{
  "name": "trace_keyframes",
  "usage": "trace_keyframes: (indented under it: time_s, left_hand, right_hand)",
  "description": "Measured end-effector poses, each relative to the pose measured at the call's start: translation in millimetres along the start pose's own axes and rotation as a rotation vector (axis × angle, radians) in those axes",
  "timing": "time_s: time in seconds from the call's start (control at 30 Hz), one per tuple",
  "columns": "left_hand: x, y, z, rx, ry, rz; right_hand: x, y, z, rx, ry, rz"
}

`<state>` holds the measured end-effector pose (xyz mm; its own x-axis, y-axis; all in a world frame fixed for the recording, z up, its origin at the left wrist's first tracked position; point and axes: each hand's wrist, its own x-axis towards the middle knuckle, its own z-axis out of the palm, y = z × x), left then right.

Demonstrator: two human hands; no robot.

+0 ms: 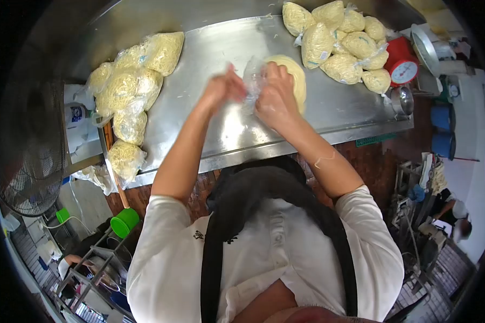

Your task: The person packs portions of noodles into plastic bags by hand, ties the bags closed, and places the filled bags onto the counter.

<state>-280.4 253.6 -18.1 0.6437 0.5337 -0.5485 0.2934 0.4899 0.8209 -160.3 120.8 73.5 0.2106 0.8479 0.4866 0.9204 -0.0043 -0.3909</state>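
On the metal table (pixel 199 59) lies a clear plastic bag (pixel 253 72) with pale yellow noodles (pixel 293 67) showing at its right side. My right hand (pixel 276 99) is closed, its fingers curled on the bag's gathered plastic beside the noodles. Just left of the bag is my left hand (pixel 226 89), smeared by motion, so its fingers cannot be made out clearly. Filled noodle bags (pixel 121 89) are piled on the table's left side. More filled bags (pixel 334 46) stand in a heap at the back right.
A red scale (pixel 403 67) with a round metal pan (pixel 424 48) is at the right end, near a metal container (pixel 401 101). At the far left is a fan (pixel 29 161). A green scoop (pixel 125 222) hangs below the table's left corner. Other people appear at both lower sides.
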Motion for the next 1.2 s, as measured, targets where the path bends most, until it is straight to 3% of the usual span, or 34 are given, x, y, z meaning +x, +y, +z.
trace_keyframes:
  time_s: [0.03, 0.07, 0.1, 0.17, 0.23, 0.27, 0.33, 0.37, 0.43, 0.53, 0.6, 0.63, 0.7, 0.73, 0.8, 0.83, 0.87, 0.9, 0.93, 0.97, 1.03, 1.07, 1.2]
  left_hand:
    - [-26, 6, 30, 0.172, -0.002, -0.087]
    - [-17, -38, 45, 0.026, -0.091, 0.141]
    - [-53, 3, 82, -0.552, -0.02, -0.152]
    - [-50, 5, 100, -0.937, -0.098, -0.21]
    - [-51, -9, 91, -0.8, -0.169, -0.18]
    - [-51, -21, 81, -0.726, -0.198, -0.168]
    - [-45, -52, 59, -0.417, 0.004, -0.09]
    - [-43, -66, 50, -0.261, 0.1, -0.049]
    - [-41, -73, 51, -0.117, -0.114, -0.332]
    - [-31, -93, 87, -0.744, -0.061, -0.276]
    - [-13, -120, 82, -0.843, -0.012, -0.273]
    - [-12, -125, 81, -0.899, 0.018, -0.274]
    - [-25, -130, 80, -0.729, -0.033, -0.214]
    - [-33, -128, 78, -0.635, -0.06, -0.189]
    - [-46, -94, 65, 0.093, -0.108, -0.07]
    - [-53, -79, 56, 0.457, -0.13, -0.005]
    - [-43, -96, 39, 0.579, -0.162, 0.098]
    - [-50, -67, 30, 0.79, -0.259, 0.116]
    - [-64, -32, 33, 0.906, -0.247, 0.061]
    - [-79, -8, 36, 1.02, -0.238, -0.002]
    - [-97, 8, 41, 1.244, -0.183, 0.258]
    - [-103, 10, 43, 1.349, -0.159, 0.393]
    - [-76, -24, 34, 1.309, 0.058, 0.593]
  right_hand:
    - [-4, 3, -6, -0.011, -0.065, -0.008]
    - [-12, 7, -11, -0.016, -0.14, -0.016]
    - [-24, 12, -16, -0.019, -0.219, -0.026]
    - [-66, 30, -15, 0.169, -0.325, 0.11]
    - [-100, 44, -24, 0.535, -0.332, 0.365]
    - [-107, 53, -23, 0.558, -0.382, 0.462]
    - [-115, 71, -13, 0.609, -0.466, 0.665]
    - [-117, 76, 1, 0.617, -0.432, 0.642]
    - [-109, 78, 32, 0.623, -0.362, 0.586]
    - [-107, 51, 51, 0.372, -0.554, 0.348]
    - [-135, 59, 64, 0.6, -0.348, 0.267]
    - [-142, 61, 59, 0.843, -0.437, 0.444]
    - [-155, 62, 48, 1.291, -0.496, 0.905]
    - [-157, 62, 47, 1.369, -0.484, 1.014]
    - [-154, 56, 49, 1.442, -0.437, 1.164]
    - [-154, 50, 51, 1.281, -0.457, 1.021]
    - [-154, 43, 51, 1.118, -0.473, 0.877]
    - [-152, 36, 51, 0.955, -0.487, 0.728]
    - [-139, 21, 39, 0.914, -0.387, 0.776]
    - [-129, 14, 32, 0.824, -0.332, 0.656]
    - [-105, 15, 26, 0.632, -0.199, 0.414]
    - [-96, 16, 27, 0.679, -0.171, 0.418]
    - [-74, 36, 66, 0.454, -0.056, 0.295]
